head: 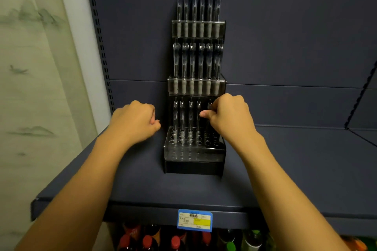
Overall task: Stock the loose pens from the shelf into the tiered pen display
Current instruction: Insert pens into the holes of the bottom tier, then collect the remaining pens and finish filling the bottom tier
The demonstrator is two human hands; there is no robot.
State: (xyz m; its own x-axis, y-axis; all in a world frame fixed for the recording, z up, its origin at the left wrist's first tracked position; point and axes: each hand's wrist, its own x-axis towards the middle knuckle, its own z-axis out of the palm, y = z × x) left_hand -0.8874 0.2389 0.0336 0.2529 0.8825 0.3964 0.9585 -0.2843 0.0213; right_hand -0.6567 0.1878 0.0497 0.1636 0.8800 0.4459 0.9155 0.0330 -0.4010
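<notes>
A black tiered pen display (194,166) stands on the dark blue shelf (285,179) against the back panel. Its top and middle tiers are filled with dark pens. In the bottom tier, several pens (182,116) stand in the back row, and the front holes are vacant. My right hand (228,116) pinches a pen (209,106) over the right side of the bottom tier, its lower part hidden by my fingers. My left hand (134,122) hovers just left of the display with fingers curled; I cannot tell if it holds anything.
A blue and yellow price tag (194,220) sits on the shelf's front edge. Bottles with red and green caps (175,241) stand on the level below. A perforated upright (98,32) and a curtain (30,67) border the left side.
</notes>
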